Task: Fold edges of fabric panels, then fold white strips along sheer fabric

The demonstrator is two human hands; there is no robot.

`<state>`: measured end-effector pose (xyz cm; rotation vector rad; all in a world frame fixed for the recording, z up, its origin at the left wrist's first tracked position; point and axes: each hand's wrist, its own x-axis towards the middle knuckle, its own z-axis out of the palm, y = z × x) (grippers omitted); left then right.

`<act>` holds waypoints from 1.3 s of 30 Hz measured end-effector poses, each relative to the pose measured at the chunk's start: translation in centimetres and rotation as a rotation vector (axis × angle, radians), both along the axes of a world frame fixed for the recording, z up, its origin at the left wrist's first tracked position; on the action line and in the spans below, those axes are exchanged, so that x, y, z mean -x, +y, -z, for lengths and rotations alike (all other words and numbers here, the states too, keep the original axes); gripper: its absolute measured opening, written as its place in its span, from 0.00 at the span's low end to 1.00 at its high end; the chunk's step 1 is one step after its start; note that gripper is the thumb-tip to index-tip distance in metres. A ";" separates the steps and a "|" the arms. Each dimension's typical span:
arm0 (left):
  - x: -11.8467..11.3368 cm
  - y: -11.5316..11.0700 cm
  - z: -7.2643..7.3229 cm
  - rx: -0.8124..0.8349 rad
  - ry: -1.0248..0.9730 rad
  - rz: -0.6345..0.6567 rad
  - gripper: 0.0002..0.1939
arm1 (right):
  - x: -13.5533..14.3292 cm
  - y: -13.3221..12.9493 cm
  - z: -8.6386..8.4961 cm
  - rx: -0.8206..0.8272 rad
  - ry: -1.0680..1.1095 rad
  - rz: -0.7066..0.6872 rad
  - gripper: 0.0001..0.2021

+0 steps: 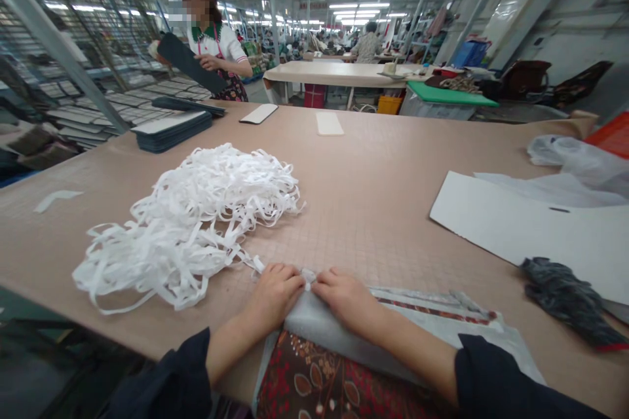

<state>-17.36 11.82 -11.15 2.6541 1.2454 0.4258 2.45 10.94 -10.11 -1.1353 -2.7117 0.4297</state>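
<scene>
My left hand [275, 291] has its fingers closed at the top edge of a pale, thin cloth [307, 314]. A strand of white tape [258, 264] runs from a tangled heap of white tape [196, 222] to this hand. My right hand [346, 298] is closed close beside it, thumb and fingers pinching the same edge. A small crumpled whitish bit [308, 275] shows between the two hands; which material it is, I cannot tell. Under my forearms lies dark red-brown fabric [314, 376] with a leaf and flower pattern. My fingertips are partly hidden.
On the brown table [344, 209] lie a white board [531, 222], a dark grey knit glove [565, 301], clear plastic [584, 160] and a stack of dark-edged panels [171, 131]. Across it, a person [211, 52] holds a dark panel [189, 62].
</scene>
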 end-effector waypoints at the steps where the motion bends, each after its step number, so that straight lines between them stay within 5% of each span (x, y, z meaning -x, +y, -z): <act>1: 0.0 0.0 -0.1 0.025 -0.024 -0.020 0.07 | 0.0 0.3 0.0 0.073 0.032 0.094 0.09; 4: -0.1 0.0 -0.4 0.071 -0.097 -0.071 0.06 | 0.3 1.0 -0.1 0.220 0.052 0.329 0.07; 7: -0.2 -0.4 -0.6 0.038 -0.093 -0.063 0.06 | 0.8 1.3 -0.3 0.247 0.040 0.378 0.06; 20: -0.6 -1.5 0.5 -0.129 -0.016 -0.031 0.09 | 1.3 3.3 1.0 0.307 0.311 0.187 0.11; 39: -1.7 -1.2 -0.9 -0.159 0.280 0.069 0.10 | 1.7 5.5 1.7 0.265 0.164 0.103 0.05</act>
